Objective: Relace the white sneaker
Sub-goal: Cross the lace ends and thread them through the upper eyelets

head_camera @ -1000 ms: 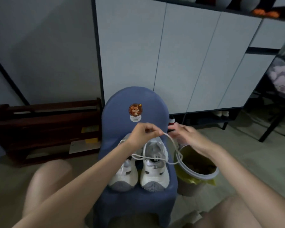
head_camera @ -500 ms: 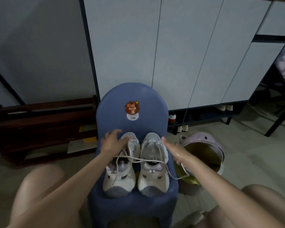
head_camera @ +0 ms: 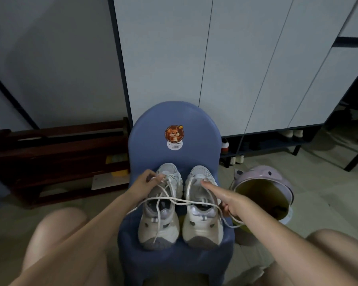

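Both your hands have dropped from the raised lace loop to the sneakers on the blue chair (head_camera: pixel 175 120). Your left hand (head_camera: pixel 145 183) pinches the lace (head_camera: pixel 175 200) at the left sneaker's (head_camera: pixel 160 205) tongue, 11 o'clock. Right hand (head_camera: pixel 228 200): index finger straight on the right sneaker (head_camera: pixel 202 211), other fingers curled round the lace at 3 o'clock. Threading looks about to restart; eyelets look mostly empty.

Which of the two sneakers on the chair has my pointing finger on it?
The right-hand sneaker, nearest the bin: your right hand points its forefinger onto it. Your left hand pinches lace by the other.
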